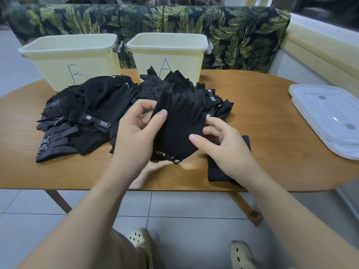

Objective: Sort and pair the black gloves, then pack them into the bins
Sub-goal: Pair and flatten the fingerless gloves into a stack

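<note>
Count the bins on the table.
2: bin B at the table's back left, bin A to its right, behind the glove pile. None seem hidden.

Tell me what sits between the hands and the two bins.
In the head view, the heap of black gloves covers the table between both hands' held glove and bin B and bin A.

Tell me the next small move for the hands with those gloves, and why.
Probably square up the held gloves so cuffs and fingers line up: the left hand and right hand both pinch them above the table, and nothing shows above the rims of bin A or bin B.
</note>
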`<state>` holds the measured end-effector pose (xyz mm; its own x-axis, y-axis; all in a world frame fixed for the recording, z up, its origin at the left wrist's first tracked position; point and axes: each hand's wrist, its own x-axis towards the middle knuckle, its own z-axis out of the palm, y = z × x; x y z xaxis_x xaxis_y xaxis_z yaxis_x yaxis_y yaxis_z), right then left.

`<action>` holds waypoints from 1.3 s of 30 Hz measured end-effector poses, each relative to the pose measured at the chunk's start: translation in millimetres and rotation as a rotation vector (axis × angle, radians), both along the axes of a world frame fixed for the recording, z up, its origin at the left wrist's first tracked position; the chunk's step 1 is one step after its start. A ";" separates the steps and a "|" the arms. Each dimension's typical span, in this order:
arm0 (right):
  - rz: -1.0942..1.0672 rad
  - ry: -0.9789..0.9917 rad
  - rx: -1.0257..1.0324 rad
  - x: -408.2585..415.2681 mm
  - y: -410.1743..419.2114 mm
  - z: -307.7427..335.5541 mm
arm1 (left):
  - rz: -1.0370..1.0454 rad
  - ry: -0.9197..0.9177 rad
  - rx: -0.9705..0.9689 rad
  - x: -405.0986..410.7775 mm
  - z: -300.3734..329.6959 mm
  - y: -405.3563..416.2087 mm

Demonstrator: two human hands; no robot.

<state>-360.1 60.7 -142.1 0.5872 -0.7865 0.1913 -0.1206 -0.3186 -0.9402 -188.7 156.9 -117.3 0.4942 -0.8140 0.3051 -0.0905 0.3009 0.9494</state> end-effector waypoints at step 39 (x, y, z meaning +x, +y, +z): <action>-0.396 -0.140 -0.178 -48.4 -26.9 22.8 | -0.115 -0.094 -0.060 -40.0 -2.5 -23.6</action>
